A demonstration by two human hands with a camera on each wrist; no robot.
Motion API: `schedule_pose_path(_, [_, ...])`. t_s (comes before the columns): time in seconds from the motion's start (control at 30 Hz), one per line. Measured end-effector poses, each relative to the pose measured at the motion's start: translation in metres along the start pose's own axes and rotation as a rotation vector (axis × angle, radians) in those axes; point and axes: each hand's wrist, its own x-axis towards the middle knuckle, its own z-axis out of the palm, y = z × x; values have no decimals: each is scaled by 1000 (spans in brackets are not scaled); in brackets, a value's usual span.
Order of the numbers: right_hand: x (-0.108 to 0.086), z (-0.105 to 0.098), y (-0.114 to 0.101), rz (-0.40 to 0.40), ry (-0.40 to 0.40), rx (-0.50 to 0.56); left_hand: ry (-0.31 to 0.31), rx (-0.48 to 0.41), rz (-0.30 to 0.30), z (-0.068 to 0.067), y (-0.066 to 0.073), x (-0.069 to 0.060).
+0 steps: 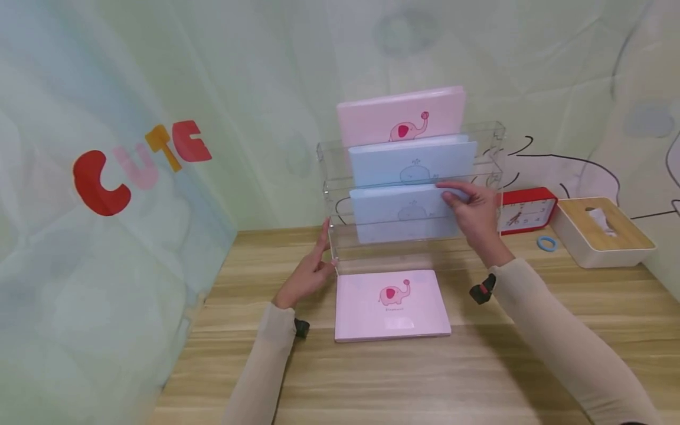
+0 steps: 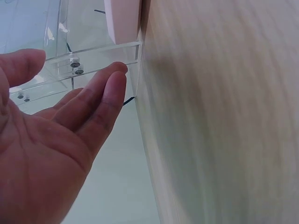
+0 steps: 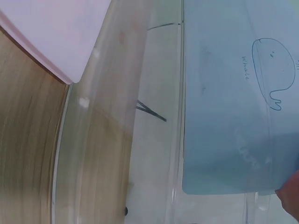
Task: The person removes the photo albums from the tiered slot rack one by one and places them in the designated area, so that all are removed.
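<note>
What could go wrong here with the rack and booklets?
The clear rack might shift or tip if the right hand pushes hard on the front whale booklet; the left hand is at only one side. A forward slide could also shove the elephant booklet lying right in front.

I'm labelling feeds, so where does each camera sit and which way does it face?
Head: on the head, facing forward and down at the clear rack; left hand and right hand show.
Left wrist: on that wrist, facing the rack and wooden table; left hand at lower left.
Right wrist: on that wrist, facing the front blue whale cover; right hand's edge shows.
Head and right wrist share that cover.
</note>
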Motion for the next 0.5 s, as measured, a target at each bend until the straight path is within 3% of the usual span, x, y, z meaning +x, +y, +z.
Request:
schedule_pose_path(0.27, [5, -7, -17, 7, 23, 26, -2, 8, 1, 1, -1, 1])
schedule_pose_path(0.5, [19, -7, -37, -55, 30, 42, -5, 11, 5, 0, -3, 1])
